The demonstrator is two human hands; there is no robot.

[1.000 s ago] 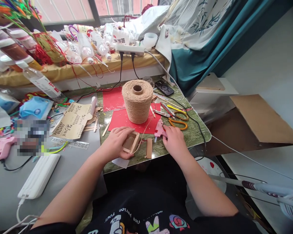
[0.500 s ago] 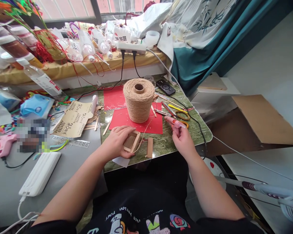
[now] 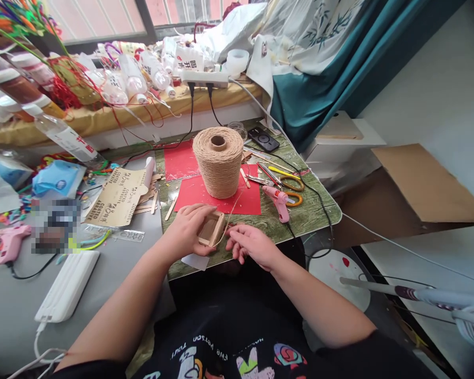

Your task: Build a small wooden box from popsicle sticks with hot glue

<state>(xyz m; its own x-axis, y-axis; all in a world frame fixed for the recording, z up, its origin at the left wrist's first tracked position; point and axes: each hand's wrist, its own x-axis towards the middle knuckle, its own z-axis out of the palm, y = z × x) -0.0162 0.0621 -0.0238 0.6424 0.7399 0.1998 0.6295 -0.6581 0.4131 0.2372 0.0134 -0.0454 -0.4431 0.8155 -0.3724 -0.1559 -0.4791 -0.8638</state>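
My left hand (image 3: 187, 230) grips a small open wooden frame box (image 3: 210, 229) on the green table (image 3: 312, 216), just in front of a red sheet (image 3: 193, 196). My right hand (image 3: 253, 245) rests right beside the box with its fingers curled down onto the table; what lies under them is hidden. A strand of twine runs from the big jute spool (image 3: 218, 161) down to the box. A pink glue gun (image 3: 277, 200) lies on the table to the right of the spool, apart from both hands.
Orange-handled scissors (image 3: 292, 185), pliers and a phone (image 3: 264, 139) lie behind the glue gun. Its black cord loops over the table's right edge. On the grey surface to the left sit sandpaper sheets (image 3: 120, 196), a white power strip (image 3: 65, 287) and another pink glue gun (image 3: 8, 243).
My right hand lifted the pink glue gun, set it down to the right of the spool, then moved left to beside the wooden box. My left hand stayed on the box.
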